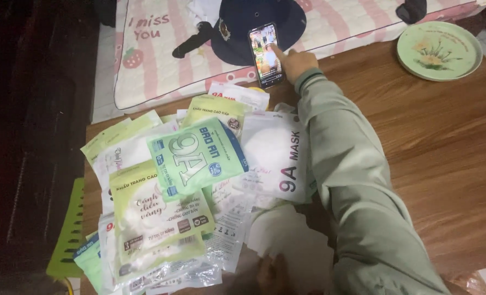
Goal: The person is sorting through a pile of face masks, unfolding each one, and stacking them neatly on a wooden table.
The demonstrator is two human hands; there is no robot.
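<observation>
A brown wooden worktop [445, 142] carries a spread of mask packets [194, 180] left of the right hand [297, 63], a green plate [439, 50] to its right.

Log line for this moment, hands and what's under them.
right hand: finger on phone screen | left hand: on white mask | mask packets: piled on wooden table | green plate: far corner

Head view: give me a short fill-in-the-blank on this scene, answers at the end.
1. The right hand touches the screen of a ____.
2. The phone leans against a dark ____.
3. The round green plate sits on the ____ table.
4. The left hand rests by a pile of mask ____.

Answers: phone; cap; wooden; packets
</observation>
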